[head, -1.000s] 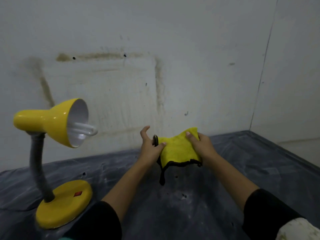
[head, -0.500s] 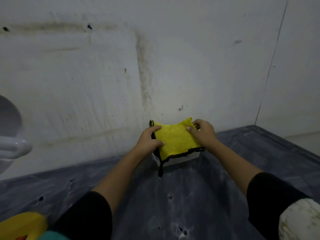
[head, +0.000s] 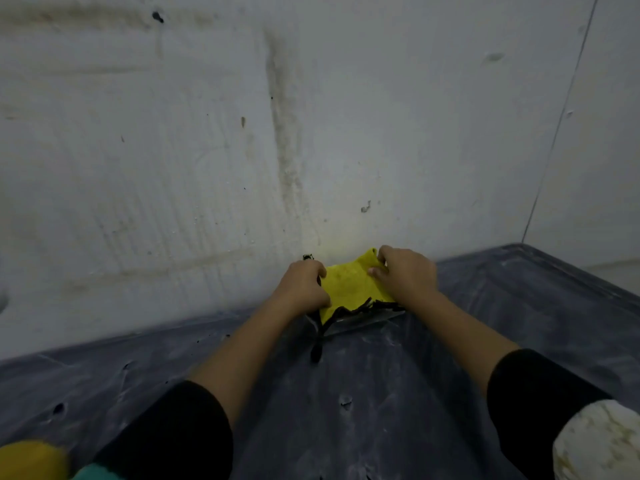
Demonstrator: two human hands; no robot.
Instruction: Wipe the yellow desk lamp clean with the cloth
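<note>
The yellow cloth [head: 349,289], edged in black with a black loop hanging from it, is stretched between both hands close to the wall. My left hand [head: 303,289] grips its left edge. My right hand [head: 405,273] pinches its upper right corner. A pale flat thing [head: 360,323] shows just under the cloth; I cannot tell what it is. Of the yellow desk lamp only a blurred part of the base [head: 31,460] shows at the bottom left corner; its head and neck are out of view.
A dark dusty tabletop [head: 346,410] with white smears runs back to a stained white wall [head: 242,150]. The table's right edge [head: 588,282] slants along the right side, beside a wall corner.
The view has swung right and down, so the lamp's head has left the frame. Both hands have carried the cloth forward and lower, close to the wall's foot.
</note>
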